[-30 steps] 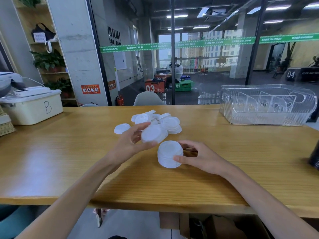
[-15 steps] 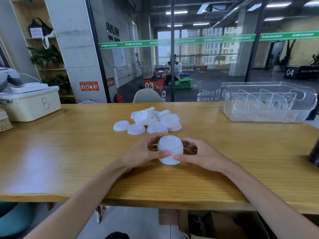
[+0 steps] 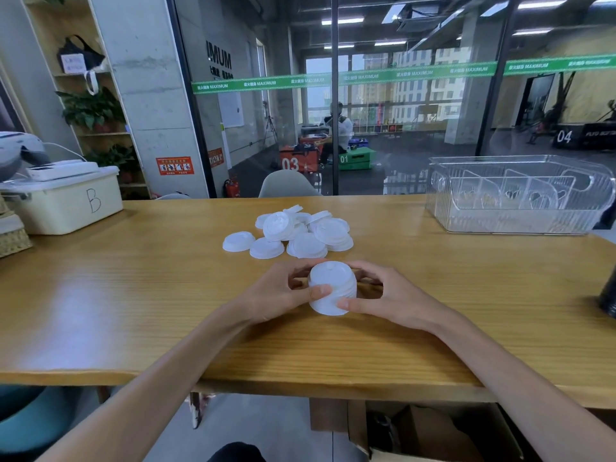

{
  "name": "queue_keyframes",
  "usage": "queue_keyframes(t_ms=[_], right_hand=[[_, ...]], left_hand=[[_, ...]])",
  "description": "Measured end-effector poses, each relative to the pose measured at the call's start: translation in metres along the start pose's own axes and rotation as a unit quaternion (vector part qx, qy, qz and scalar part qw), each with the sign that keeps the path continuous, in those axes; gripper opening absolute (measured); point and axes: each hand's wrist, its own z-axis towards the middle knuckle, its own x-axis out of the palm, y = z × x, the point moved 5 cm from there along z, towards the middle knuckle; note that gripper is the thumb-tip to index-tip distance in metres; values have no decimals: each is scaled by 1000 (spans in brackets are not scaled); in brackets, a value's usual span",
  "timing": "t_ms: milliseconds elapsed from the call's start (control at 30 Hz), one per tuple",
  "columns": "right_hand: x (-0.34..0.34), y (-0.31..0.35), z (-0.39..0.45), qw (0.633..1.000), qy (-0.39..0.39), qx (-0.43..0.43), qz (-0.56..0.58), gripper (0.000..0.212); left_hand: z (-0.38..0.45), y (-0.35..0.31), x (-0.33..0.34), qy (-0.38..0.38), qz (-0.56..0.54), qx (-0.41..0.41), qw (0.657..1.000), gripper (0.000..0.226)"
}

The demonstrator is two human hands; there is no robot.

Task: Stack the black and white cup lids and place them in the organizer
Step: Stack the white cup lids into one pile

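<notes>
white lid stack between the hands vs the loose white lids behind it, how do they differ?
The stack of white plastic cup lids is nested into one upright column; the loose pile of white lids lies scattered, overlapping, some tilted. The left hand and right hand grip the stack; the pile is untouched, farther back. Both rest on the wooden table.

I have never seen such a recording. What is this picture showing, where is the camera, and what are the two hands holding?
There is no machine here: the camera sits on a person's head, looking forward and down at their own bare arms. The left hand and right hand both grip a stack of white cup lids standing on the wooden table. Behind it lies a loose pile of white lids. A clear plastic organizer waits at the far right, and a cream box marked B stands at the far left.
</notes>
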Motion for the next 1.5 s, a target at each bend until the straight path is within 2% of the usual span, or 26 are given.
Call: queue_keyframes(t_ms=[133, 267, 367, 467, 567, 667, 800, 900, 967, 1067, 1167, 1367, 1500], right_hand=[[0, 1, 0, 1000, -9, 12, 7, 57], [1, 1, 0, 1000, -12, 11, 8, 64], [0, -2, 1, 1000, -8, 15, 9, 64], [0, -2, 0, 1000, -8, 20, 8, 63], [0, -1, 0, 1000, -10, 22, 14, 61], [0, -2, 0, 1000, -12, 24, 10, 63], [0, -2, 0, 1000, -15, 22, 6, 61], [0, -3, 0, 1000, -11, 22, 14, 56], [0, -4, 1, 1000, -8, 21, 15, 53], [0, -3, 1, 1000, -7, 21, 15, 51], [-1, -6, 2, 1000, -12, 19, 15, 54], [0, -8, 4, 1000, -9, 13, 12, 57], [1, -8, 4, 1000, -9, 9, 8, 59]], left_hand=[[-3, 1, 1, -1, -11, -4, 1000, 51], [-5, 7, 1, 1, -19, -13, 1000, 52], [-1, 12, -9, -46, -36, -43, 997, 51], [15, 16, -23, -112, -26, -67, 991, 39], [49, 15, -36, -180, 60, -55, 980, 29], [86, 15, -40, -214, 149, -40, 965, 31], [117, 23, -31, -199, 241, -73, 947, 61], [132, 27, -23, -172, 338, -87, 921, 80], [140, 32, -21, -159, 367, -104, 911, 86], [148, 37, -25, -161, 391, -121, 898, 82], [148, 37, -26, -169, 364, -131, 906, 78], [121, 34, -30, -184, 184, -83, 962, 75], [88, 20, -38, -180, 91, -53, 978, 71]])
